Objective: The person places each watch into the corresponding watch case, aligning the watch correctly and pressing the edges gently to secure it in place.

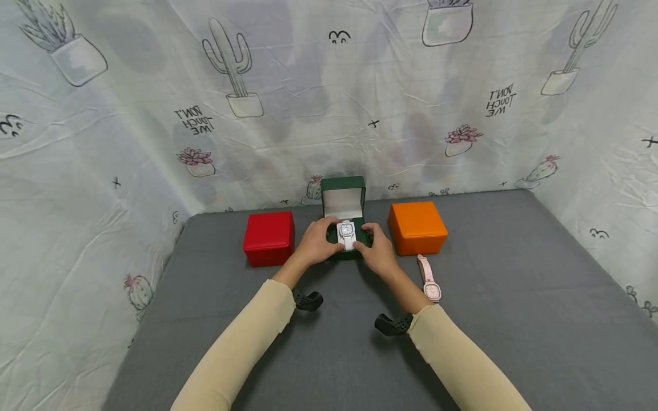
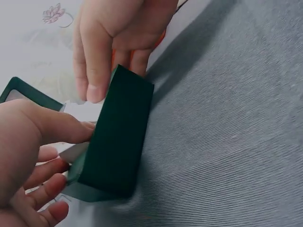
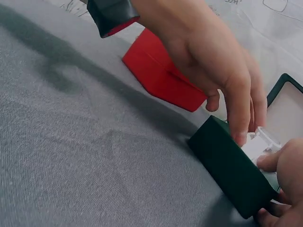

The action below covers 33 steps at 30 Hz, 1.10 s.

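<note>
A white watch (image 1: 346, 229) sits on a white cushion in an open green watch box (image 1: 343, 183), whose lid stands upright behind it. My left hand (image 1: 317, 240) pinches the cushion with the watch from the left, thumb at its near end and index finger at its far end. From the other side my right hand (image 1: 378, 249) lays its thumb on the cushion's near right corner, as the right wrist view also shows. Its other fingers curl round the right wall of the green box (image 3: 232, 165). The left wrist view shows the box's near wall (image 2: 120, 137) between both hands.
A closed red box (image 1: 268, 237) stands to the left, a closed orange box (image 1: 417, 227) to the right. A pink watch (image 1: 429, 281) lies by my right forearm. The grey tabletop (image 1: 339, 354) meets a patterned cloth (image 1: 308, 114) behind the boxes.
</note>
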Each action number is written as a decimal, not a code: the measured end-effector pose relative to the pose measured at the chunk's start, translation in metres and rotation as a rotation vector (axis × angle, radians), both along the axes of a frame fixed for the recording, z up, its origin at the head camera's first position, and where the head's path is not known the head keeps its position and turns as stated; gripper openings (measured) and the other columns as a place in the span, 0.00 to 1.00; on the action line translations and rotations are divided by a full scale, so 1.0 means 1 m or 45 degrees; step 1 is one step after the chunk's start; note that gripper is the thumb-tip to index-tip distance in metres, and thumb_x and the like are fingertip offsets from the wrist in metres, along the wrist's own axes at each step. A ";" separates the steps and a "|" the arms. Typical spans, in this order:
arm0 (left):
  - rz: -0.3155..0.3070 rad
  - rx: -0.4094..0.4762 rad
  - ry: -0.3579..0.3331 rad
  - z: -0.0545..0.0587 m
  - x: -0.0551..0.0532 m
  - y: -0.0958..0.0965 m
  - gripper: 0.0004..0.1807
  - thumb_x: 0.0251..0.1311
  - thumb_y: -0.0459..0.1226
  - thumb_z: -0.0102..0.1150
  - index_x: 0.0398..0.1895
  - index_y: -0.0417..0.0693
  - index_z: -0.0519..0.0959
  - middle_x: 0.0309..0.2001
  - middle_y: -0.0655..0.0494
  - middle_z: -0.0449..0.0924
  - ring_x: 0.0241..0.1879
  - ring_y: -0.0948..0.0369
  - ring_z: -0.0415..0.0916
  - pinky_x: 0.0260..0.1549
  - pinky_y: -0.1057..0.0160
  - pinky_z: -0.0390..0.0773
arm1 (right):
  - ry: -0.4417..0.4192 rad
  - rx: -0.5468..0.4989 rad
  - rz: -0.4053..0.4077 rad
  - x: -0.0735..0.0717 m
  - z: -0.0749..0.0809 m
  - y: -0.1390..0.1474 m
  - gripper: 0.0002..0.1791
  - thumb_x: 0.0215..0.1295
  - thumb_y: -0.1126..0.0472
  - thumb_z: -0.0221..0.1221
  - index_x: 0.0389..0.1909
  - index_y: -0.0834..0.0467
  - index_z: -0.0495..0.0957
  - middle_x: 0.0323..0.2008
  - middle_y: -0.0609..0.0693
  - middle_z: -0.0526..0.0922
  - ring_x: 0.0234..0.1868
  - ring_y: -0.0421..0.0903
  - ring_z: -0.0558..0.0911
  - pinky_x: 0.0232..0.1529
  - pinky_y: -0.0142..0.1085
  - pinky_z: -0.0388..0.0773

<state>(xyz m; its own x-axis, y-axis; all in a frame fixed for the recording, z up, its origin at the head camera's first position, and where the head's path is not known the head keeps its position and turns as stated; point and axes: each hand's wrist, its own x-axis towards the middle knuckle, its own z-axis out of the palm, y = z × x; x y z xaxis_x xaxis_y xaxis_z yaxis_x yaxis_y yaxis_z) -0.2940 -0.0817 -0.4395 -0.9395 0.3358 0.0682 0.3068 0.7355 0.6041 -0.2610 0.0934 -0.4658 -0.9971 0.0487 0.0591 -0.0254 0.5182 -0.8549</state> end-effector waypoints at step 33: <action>0.420 1.122 -0.627 0.025 -0.041 0.009 0.46 0.57 0.69 0.46 0.76 0.62 0.53 0.77 0.56 0.45 0.75 0.54 0.46 0.70 0.42 0.56 | 0.040 0.088 0.148 -0.001 -0.011 0.008 0.60 0.50 0.53 0.73 0.76 0.63 0.44 0.72 0.62 0.59 0.70 0.59 0.65 0.70 0.53 0.62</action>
<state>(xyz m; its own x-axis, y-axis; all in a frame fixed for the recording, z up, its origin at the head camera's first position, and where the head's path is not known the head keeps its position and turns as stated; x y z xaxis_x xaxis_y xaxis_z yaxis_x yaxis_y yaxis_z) -0.3347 -0.0723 -0.4145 -0.9653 0.0765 -0.2498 -0.2520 -0.0206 0.9675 -0.2619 0.1013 -0.4773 -0.9933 -0.0726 0.0900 -0.1154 0.5677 -0.8151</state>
